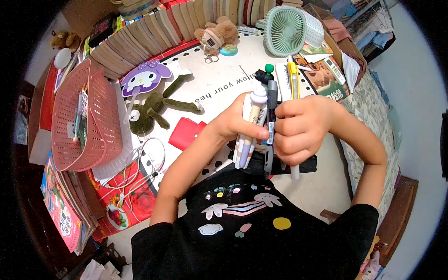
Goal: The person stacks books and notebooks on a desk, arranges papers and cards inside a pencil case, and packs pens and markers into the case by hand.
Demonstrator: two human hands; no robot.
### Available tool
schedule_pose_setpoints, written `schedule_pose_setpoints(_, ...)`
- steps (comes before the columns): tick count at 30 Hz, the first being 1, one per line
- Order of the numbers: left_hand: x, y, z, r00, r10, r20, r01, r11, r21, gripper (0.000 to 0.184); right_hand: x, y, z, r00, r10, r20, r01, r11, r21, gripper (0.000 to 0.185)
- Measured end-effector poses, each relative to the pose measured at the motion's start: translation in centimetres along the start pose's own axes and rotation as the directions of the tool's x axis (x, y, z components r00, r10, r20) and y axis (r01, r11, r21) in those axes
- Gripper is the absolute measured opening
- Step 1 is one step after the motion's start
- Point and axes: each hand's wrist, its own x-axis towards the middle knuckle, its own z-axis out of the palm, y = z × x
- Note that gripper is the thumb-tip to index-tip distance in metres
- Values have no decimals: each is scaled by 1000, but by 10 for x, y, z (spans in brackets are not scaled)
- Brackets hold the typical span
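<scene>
Several pens [249, 126] stand roughly upright in my left hand [239, 120], whose thumb lies across them; one has a pale purple swirl top. My right hand [302, 128] is closed around more pens, among them a white one with a yellow clip [293, 77]. Between the two hands is a dark grey pen [270, 109], close to the fingers of both; which hand bears it I cannot tell. A green ball and a small black figure top another pen there. Beneath the hands, partly hidden, lies a black case [305, 164].
A pink basket [109, 135] stands at the left beside white cables [128, 179]. A red wallet [185, 133], a green plush toy [154, 109] and a brown plush bear [215, 35] lie on the table. Books [154, 32] line the back; a green fan [285, 30] stands at the back right.
</scene>
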Motion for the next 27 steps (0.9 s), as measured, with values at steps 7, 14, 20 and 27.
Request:
schedule_pose_setpoints(7, 2, -2, 0, 1000, -1, 24, -1, 999, 49, 48, -7, 2, 9, 997, 61, -37, -58, 996, 65, 18)
schedule_pose_setpoints(14, -5, -26, 6, 987, 22, -157, -52, 980, -193, 48, -15, -1, 10, 990, 101, 101, -110, 990, 93, 13)
schedule_pose_setpoints(20, -9, -21, 15, 984, 36, -172, -76, 971, -227, 52, -14, -9, 8, 982, 120, 144, -141, 980, 141, 14)
schedule_pose_setpoints(27, -11, -21, 13, 990, 33, -135, -64, 969, -237, 52, -17, -15, 11, 986, 157, 55, -161, 982, 94, 14)
